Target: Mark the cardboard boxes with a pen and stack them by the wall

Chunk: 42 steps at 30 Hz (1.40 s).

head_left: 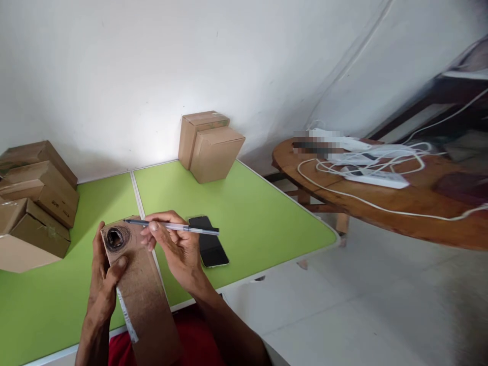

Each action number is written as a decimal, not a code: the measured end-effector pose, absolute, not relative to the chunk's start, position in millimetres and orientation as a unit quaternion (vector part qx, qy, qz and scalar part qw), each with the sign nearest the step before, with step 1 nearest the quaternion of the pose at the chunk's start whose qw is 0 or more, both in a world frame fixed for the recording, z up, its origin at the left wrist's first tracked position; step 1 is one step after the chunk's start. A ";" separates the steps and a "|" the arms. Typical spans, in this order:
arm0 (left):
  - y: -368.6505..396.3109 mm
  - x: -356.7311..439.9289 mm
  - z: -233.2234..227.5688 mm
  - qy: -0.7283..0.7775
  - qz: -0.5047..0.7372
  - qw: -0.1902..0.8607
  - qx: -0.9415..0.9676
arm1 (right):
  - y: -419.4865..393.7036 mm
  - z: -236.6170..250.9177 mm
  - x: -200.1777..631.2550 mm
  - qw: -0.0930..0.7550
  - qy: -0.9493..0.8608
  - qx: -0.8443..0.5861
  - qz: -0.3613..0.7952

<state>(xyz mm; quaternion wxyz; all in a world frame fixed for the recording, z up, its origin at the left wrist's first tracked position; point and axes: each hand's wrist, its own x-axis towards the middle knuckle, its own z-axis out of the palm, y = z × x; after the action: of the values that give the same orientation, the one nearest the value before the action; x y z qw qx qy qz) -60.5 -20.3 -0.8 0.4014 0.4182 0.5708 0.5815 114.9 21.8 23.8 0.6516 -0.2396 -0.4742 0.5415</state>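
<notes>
My left hand [104, 277] grips the left side of a long cardboard box [147, 300], its thumb lying on the top face. Near the box's far end is a hole [115, 238] ringed by dark scribbled pen marks. Between the thumb and fingers of my right hand [177, 249] is a pen [179, 226] with a clear barrel and dark ends. It lies almost level over the far end of the box, pointing left; whether its tip touches the cardboard I cannot tell. A dark-screened phone [209, 241] rests on the table just right of my right hand.
On the green table [263, 218], several cardboard boxes [38, 203] stand at the left and two more boxes [213, 147] at the back, by the wall. A wooden table [343, 198] at the right holds white power strips [375, 177] with tangled cables.
</notes>
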 end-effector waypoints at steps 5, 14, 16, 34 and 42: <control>-18.5 -67.8 -2.0 0.599 0.591 0.380 0.383 | 55.1 13.2 137.9 0.637 -0.530 -0.411 0.380; 12.8 -80.2 -3.9 0.539 0.678 0.357 0.350 | 95.5 -38.1 137.1 0.145 -0.677 -0.684 0.230; 27.2 -78.0 -0.3 0.519 0.695 0.337 0.366 | 97.6 -46.0 132.0 0.115 -0.673 -0.694 0.229; 35.3 -79.2 -31.9 0.465 0.607 0.400 0.506 | 35.6 -48.1 211.0 0.103 -0.513 -0.822 0.225; 15.3 -70.7 -41.3 0.507 0.576 0.408 0.494 | 36.3 -68.7 235.7 0.200 -0.501 -0.767 0.349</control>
<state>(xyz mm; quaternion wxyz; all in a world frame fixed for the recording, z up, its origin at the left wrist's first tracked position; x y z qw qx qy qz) -70.7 15.3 -41.3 0.4083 0.4943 0.5069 0.5762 235.7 36.3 -68.7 0.1997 -0.7666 -0.5007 0.3489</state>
